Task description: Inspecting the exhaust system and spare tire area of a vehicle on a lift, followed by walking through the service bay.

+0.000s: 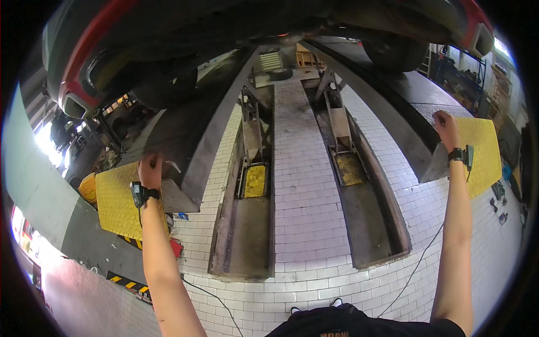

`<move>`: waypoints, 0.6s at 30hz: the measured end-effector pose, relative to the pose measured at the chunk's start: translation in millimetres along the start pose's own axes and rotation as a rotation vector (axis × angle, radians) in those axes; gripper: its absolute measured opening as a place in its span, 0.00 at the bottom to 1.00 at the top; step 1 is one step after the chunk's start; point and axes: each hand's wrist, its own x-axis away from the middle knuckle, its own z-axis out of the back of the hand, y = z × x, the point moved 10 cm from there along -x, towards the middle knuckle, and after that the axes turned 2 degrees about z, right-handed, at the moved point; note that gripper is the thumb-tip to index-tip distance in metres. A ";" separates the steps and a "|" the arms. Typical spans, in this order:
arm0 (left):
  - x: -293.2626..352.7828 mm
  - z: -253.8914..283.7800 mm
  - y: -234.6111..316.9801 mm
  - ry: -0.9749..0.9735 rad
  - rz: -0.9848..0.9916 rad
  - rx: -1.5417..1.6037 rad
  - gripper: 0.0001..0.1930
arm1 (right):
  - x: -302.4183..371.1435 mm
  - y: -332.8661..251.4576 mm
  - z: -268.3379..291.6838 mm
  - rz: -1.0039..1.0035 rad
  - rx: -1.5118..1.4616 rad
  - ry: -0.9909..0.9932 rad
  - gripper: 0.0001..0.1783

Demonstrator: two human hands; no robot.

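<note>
Both my arms reach forward and apart over the two raised platforms of a vehicle lift. My left hand (150,170) is closed at the end of the left lift platform (216,121), above its yellow ramp plate (119,202). A small pale strip shows beside its fingers. Curled closed, my right hand (447,130) is at the end of the right lift platform (387,106), beside the other yellow ramp plate (477,149). Whatever either hand holds, if anything, is too small or hidden. Each wrist wears a strapped device with a cable.
Overhead is the dark underside of a vehicle (252,22) with red trim. Two recessed floor pits (250,241) hold the lift's legs, with white tile between them. Cables trail near my feet. Black-and-yellow striped edging (128,282) lies left; small dark parts (497,194) lie right.
</note>
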 end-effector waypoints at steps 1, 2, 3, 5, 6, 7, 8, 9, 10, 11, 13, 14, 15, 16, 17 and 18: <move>-1.9 -3.8 1.2 -0.008 -0.007 0.015 0.17 | 0.2 2.8 3.9 0.013 -0.006 0.009 0.10; -1.2 -4.2 4.8 0.010 -0.039 0.031 0.17 | 0.5 9.5 5.4 0.009 -0.008 0.020 0.10; -1.5 -1.5 5.3 0.033 -0.072 0.047 0.17 | 0.2 12.4 3.4 0.002 0.007 0.027 0.10; 2.3 3.5 -17.8 0.081 -0.078 -0.066 0.16 | 0.0 8.8 -13.3 0.036 -0.064 0.022 0.10; 6.0 0.9 2.2 0.107 -0.084 -0.037 0.16 | 0.5 15.1 -5.0 0.030 -0.018 0.021 0.10; 5.9 1.5 -1.0 0.122 -0.056 -0.058 0.16 | -0.6 16.1 -4.7 0.029 0.006 0.017 0.10; 3.0 -1.5 -11.4 0.061 0.004 -0.034 0.17 | -1.5 16.1 -6.7 0.027 -0.009 0.024 0.10; -0.1 2.4 -20.2 0.047 -0.023 -0.040 0.18 | -2.5 13.7 -10.8 0.026 -0.037 0.030 0.10; 1.4 -0.3 -15.1 0.051 -0.019 -0.037 0.18 | -1.6 14.0 -6.6 0.013 -0.013 0.038 0.10; 2.1 -2.5 -10.2 0.055 -0.014 -0.035 0.18 | -0.6 12.4 -2.7 0.019 0.001 0.040 0.10; 0.9 -1.5 -15.0 0.043 0.003 -0.013 0.18 | -1.0 9.8 -2.4 0.022 0.013 0.047 0.10; -0.1 -2.1 -20.1 0.035 0.032 -0.005 0.18 | -1.4 9.5 -3.9 0.021 0.034 0.039 0.11; 0.3 -2.1 -15.6 0.031 0.026 0.005 0.18 | -1.5 8.5 -3.3 0.022 0.056 0.030 0.11; 0.6 0.0 -8.3 0.046 0.001 0.010 0.18 | -1.0 6.2 -1.1 0.035 0.045 0.031 0.11; 1.7 -1.2 -2.6 0.061 -0.024 0.016 0.18 | -0.3 6.0 2.3 0.030 0.055 0.035 0.11; -1.5 -2.6 -1.2 0.061 -0.041 0.038 0.17 | -0.3 4.9 3.9 0.018 0.040 0.037 0.11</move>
